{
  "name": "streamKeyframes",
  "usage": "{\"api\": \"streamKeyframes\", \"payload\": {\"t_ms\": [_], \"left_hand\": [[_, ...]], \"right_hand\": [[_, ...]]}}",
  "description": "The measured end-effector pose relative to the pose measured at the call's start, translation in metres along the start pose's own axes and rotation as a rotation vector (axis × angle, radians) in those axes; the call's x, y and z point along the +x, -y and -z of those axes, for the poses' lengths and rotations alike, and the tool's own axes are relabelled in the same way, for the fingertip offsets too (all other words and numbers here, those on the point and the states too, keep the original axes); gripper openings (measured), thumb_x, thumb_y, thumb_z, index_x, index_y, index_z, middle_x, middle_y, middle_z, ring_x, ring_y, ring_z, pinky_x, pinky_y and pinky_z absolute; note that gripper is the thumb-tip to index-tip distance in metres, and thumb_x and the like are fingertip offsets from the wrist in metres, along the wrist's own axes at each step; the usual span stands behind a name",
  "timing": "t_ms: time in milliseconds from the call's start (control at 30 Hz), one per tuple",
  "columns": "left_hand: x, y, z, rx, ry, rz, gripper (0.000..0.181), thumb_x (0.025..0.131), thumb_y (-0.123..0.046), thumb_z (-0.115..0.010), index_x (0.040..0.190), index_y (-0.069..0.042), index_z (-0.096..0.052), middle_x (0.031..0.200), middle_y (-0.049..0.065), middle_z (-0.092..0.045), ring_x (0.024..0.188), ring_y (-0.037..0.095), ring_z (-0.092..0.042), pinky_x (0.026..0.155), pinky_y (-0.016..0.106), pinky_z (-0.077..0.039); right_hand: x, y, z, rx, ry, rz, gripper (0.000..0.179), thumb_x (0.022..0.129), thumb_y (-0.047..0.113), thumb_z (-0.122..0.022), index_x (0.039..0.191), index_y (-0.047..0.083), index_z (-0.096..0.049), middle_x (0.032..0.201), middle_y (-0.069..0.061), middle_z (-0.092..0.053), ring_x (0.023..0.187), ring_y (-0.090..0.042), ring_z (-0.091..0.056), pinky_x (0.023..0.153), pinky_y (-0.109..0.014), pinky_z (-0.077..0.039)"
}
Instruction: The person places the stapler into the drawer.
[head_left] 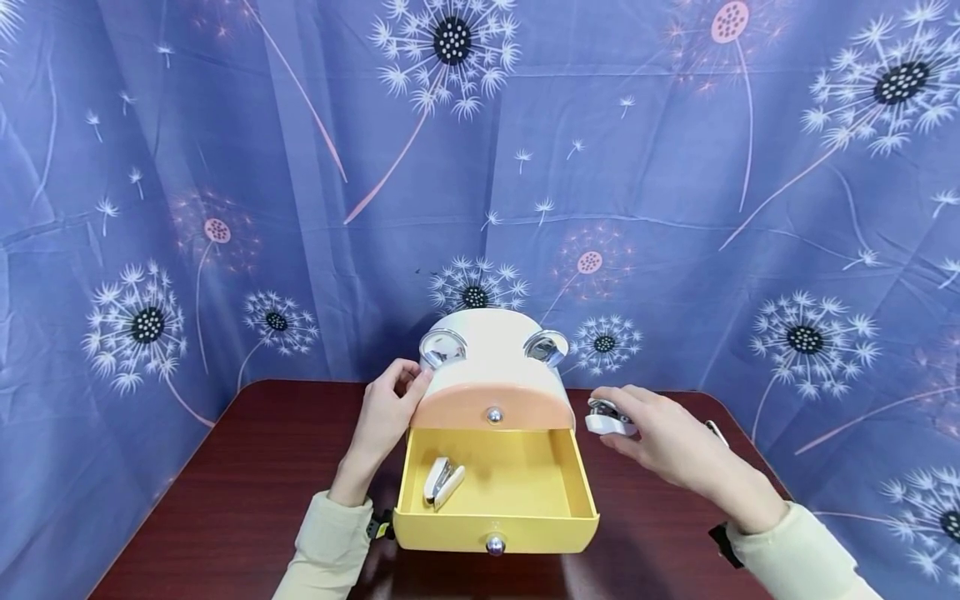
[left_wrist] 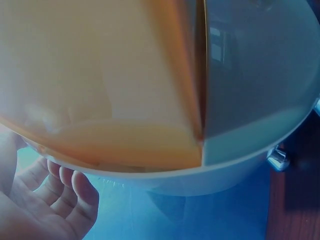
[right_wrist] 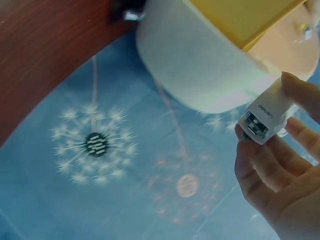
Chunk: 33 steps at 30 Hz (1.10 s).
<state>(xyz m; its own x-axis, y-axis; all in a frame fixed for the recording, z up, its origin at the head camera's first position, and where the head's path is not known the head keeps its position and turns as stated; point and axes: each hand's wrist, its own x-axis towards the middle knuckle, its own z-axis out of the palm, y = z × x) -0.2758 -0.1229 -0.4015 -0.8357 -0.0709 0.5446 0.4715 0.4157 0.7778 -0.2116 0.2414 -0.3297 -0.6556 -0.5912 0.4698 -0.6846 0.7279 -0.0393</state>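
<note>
A white storage box (head_left: 487,350) with a peach upper drawer (head_left: 480,404) stands on the table, its yellow lower drawer (head_left: 495,529) pulled out. A small white stapler (head_left: 444,483) lies at the left inside that drawer. My left hand (head_left: 386,412) rests against the box's left side; in the left wrist view its fingers (left_wrist: 82,190) bend beside the rim. To the right of the box, my right hand (head_left: 671,437) pinches a second white stapler (head_left: 609,418) between thumb and fingers. The right wrist view shows that stapler (right_wrist: 267,112) end-on, apart from the box.
Round chrome-rimmed ears (head_left: 444,346) stick out at the box's top corners. A small white object (head_left: 716,432) lies behind my right wrist, mostly hidden. The dark red table (head_left: 285,467) ends at a blue dandelion-print curtain (head_left: 315,250) behind and at both sides.
</note>
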Motion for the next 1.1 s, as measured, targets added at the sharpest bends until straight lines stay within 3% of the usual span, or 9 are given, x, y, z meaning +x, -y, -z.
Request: {"api": "streamKeyframes", "payload": {"t_ms": [200, 467, 667, 867, 1100], "left_hand": [[0.000, -0.001, 0.000, -0.005, 0.005, 0.006, 0.019, 0.093, -0.033, -0.068, 0.095, -0.014, -0.064, 0.071, 0.000, -0.053, 0.064, 0.017, -0.049, 0.059, 0.027, -0.039], [0.000, -0.001, 0.001, -0.003, -0.004, 0.005, 0.019, 0.092, -0.032, -0.069, 0.094, -0.014, -0.065, 0.071, 0.000, -0.052, 0.063, 0.017, -0.049, 0.058, 0.027, -0.038], [-0.001, -0.001, 0.001, -0.001, 0.002, 0.013, 0.018, 0.093, -0.032, -0.068, 0.093, -0.015, -0.064, 0.071, 0.001, -0.052, 0.064, 0.017, -0.049, 0.058, 0.028, -0.038], [-0.001, 0.000, 0.001, -0.004, 0.004, 0.014, 0.017, 0.093, -0.031, -0.068, 0.093, -0.015, -0.064, 0.071, 0.001, -0.052, 0.064, 0.018, -0.049, 0.058, 0.028, -0.038], [-0.001, -0.001, 0.001, 0.001, -0.003, 0.001, 0.017, 0.093, -0.032, -0.068, 0.093, -0.015, -0.064, 0.071, 0.000, -0.052, 0.063, 0.017, -0.050, 0.058, 0.028, -0.039]], "right_hand": [[0.008, 0.022, 0.001, -0.003, 0.022, 0.094, 0.055, 0.074, 0.014, -0.086, 0.124, 0.011, -0.062, 0.103, 0.003, -0.064, 0.087, -0.011, -0.060, 0.070, -0.032, -0.050], [0.023, 0.042, -0.007, 0.041, 0.108, 0.221, 0.052, 0.077, 0.014, -0.083, 0.123, 0.011, -0.060, 0.102, 0.005, -0.060, 0.081, -0.006, -0.054, 0.069, -0.025, -0.048], [0.036, 0.057, -0.022, 0.049, 0.207, 0.288, 0.048, 0.080, 0.017, -0.081, 0.123, 0.012, -0.060, 0.101, 0.004, -0.059, 0.084, -0.006, -0.057, 0.071, -0.024, -0.050], [0.050, 0.070, -0.042, -0.003, 0.257, 0.374, 0.045, 0.078, 0.022, -0.082, 0.117, 0.017, -0.062, 0.090, 0.008, -0.057, 0.084, -0.008, -0.056, 0.074, -0.025, -0.047], [0.056, 0.075, -0.067, -0.047, 0.315, 0.384, 0.027, 0.082, 0.027, -0.078, 0.102, 0.020, -0.061, 0.082, 0.009, -0.052, 0.077, -0.009, -0.054, 0.064, -0.024, -0.044]]}}
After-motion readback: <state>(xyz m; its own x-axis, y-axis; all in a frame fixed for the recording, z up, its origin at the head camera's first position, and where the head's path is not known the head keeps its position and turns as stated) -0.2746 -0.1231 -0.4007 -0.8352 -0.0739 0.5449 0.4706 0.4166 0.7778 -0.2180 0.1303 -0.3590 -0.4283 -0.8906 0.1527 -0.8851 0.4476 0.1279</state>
